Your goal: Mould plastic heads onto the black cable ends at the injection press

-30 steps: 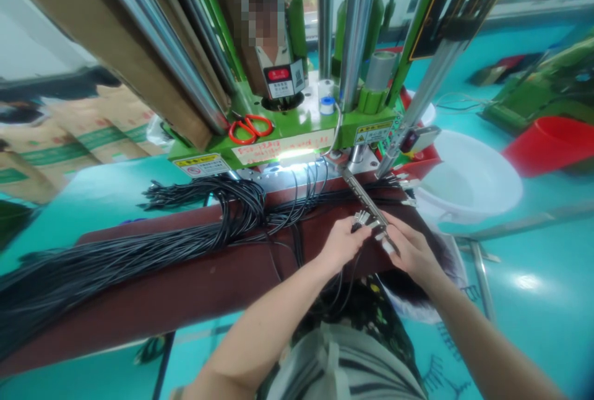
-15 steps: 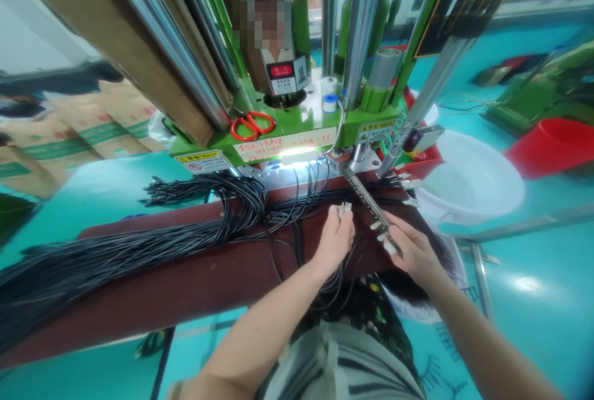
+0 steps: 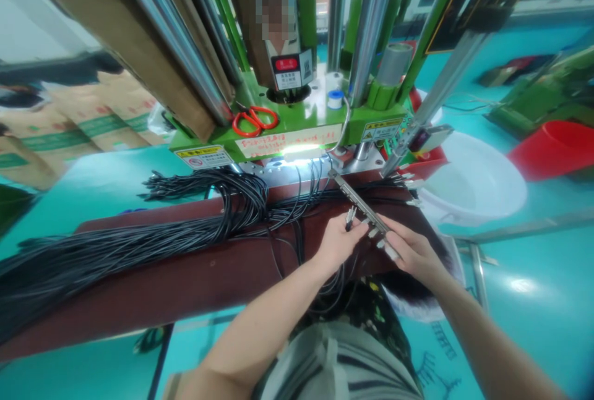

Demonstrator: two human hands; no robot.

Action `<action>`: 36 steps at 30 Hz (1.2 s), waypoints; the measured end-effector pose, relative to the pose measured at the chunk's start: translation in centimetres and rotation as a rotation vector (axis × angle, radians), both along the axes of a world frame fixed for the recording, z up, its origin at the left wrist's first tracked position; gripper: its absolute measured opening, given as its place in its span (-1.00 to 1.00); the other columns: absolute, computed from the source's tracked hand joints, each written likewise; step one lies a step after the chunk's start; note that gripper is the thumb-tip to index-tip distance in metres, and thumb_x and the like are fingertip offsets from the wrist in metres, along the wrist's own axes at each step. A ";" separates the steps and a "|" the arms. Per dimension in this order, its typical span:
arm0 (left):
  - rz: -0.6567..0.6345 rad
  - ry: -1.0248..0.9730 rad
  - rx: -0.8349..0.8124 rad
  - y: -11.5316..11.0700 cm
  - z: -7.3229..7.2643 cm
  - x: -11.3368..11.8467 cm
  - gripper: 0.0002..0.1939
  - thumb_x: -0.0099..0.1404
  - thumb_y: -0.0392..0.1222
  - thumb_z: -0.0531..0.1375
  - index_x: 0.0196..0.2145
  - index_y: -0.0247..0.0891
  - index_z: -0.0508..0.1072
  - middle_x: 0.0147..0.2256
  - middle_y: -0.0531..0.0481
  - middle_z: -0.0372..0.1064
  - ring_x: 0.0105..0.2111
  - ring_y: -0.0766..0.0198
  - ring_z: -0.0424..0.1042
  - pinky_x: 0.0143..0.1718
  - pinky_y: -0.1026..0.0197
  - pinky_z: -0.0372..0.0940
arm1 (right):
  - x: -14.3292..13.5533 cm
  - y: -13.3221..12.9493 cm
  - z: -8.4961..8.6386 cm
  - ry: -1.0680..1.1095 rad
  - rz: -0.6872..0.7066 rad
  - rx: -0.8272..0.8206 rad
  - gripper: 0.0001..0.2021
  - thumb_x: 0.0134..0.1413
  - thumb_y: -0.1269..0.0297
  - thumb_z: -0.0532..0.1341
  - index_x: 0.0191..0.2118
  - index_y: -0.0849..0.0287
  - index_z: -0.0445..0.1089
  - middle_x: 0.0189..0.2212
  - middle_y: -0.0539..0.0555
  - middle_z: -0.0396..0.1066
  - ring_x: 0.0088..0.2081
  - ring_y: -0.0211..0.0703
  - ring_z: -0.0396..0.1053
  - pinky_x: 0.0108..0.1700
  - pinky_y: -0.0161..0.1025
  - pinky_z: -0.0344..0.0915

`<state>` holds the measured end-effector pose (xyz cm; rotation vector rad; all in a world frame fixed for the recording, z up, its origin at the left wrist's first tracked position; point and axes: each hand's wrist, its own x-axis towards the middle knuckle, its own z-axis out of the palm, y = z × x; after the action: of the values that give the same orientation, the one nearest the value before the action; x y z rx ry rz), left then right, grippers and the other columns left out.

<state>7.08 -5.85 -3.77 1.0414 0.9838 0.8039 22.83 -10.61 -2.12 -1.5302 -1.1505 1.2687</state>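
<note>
My right hand [image 3: 408, 248] grips the lower end of a narrow metal bar [image 3: 355, 196], which slants up and left towards the machine. Small pale connectors [image 3: 372, 233] stick out along the bar's lower left side. Close beside the bar, my left hand [image 3: 341, 239] is closed on small metal-tipped connectors [image 3: 351, 216], its fingertips near the bar's edge. Thin black cables [image 3: 341, 276] hang beneath my left hand. A large bundle of black cables [image 3: 139, 245] lies along the brown table [image 3: 185, 282] on the left.
A green machine [image 3: 223, 140] with a lit front edge stands behind the table. Red-handled scissors [image 3: 254, 122] and a blue-and-white tape roll [image 3: 335, 99] rest on it. At the right are a white basin [image 3: 501, 177] and a red bucket [image 3: 547, 153]. A person is behind the machine.
My left hand has moved right and slightly down, up against the bar, and its connectors are tilted differently. The bar's upper end has shifted left, with my right hand still holding it.
</note>
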 end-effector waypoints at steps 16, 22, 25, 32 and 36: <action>0.202 -0.205 -0.082 -0.1 0.7 -0.1 -0.72 0.18 0.04 0.08 -0.42 -0.19 0.09 -0.72 0.29 -0.05 -0.77 0.51 -0.10 -0.74 0.42 -0.09 | -0.2 -0.3 0.4 0.094 -0.112 -0.086 -0.52 -0.04 0.10 0.19 0.02 0.21 0.35 -0.52 0.06 0.37 -0.66 -0.41 0.09 -0.72 -0.45 -0.04; 0.062 -0.267 -0.166 0.2 0.7 -0.5 -0.69 0.07 0.01 0.22 -0.48 -0.31 0.29 -0.77 0.25 -0.06 -0.77 0.54 -0.10 -0.75 0.41 -0.17 | -0.1 -0.3 0.9 0.120 -0.090 -0.135 -0.50 -0.10 0.05 0.23 -0.01 0.17 0.38 -0.50 0.05 0.34 -0.63 -0.41 0.08 -0.70 -0.46 -0.01; 0.062 -0.283 -0.211 0.4 0.7 -0.8 -0.67 0.02 0.02 0.26 -0.50 -0.33 0.31 -0.77 0.24 -0.05 -0.77 0.56 -0.10 -0.74 0.41 -0.19 | 0.2 -0.3 0.8 0.125 -0.055 -0.151 -0.48 -0.10 0.01 0.23 0.00 0.13 0.36 -0.54 0.02 0.31 -0.65 -0.42 0.04 -0.71 -0.47 -0.06; 0.074 -0.233 -0.232 0.6 0.7 -0.8 -0.66 -0.01 0.01 0.27 -0.55 -0.32 0.29 -0.78 0.25 -0.07 -0.79 0.57 -0.13 -0.76 0.41 -0.21 | 0.9 -0.2 -0.5 0.007 0.077 -0.098 -0.48 -0.01 0.03 0.17 0.08 0.13 0.29 -0.53 0.03 0.33 -0.66 -0.40 0.06 -0.70 -0.44 -0.02; 0.079 -0.142 -0.148 0.7 0.6 -0.8 -0.66 0.04 0.05 0.22 -0.54 -0.30 0.27 -0.78 0.24 -0.02 -0.80 0.55 -0.10 -0.77 0.40 -0.16 | 0.9 -0.2 -0.6 -0.049 0.118 -0.052 -0.49 0.02 0.07 0.14 0.10 0.15 0.27 -0.51 0.04 0.35 -0.65 -0.38 0.08 -0.68 -0.42 0.04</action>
<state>6.28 -5.11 -3.22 0.8120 0.9527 0.8453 23.68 -10.85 -2.70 -1.5584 -1.2642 1.3551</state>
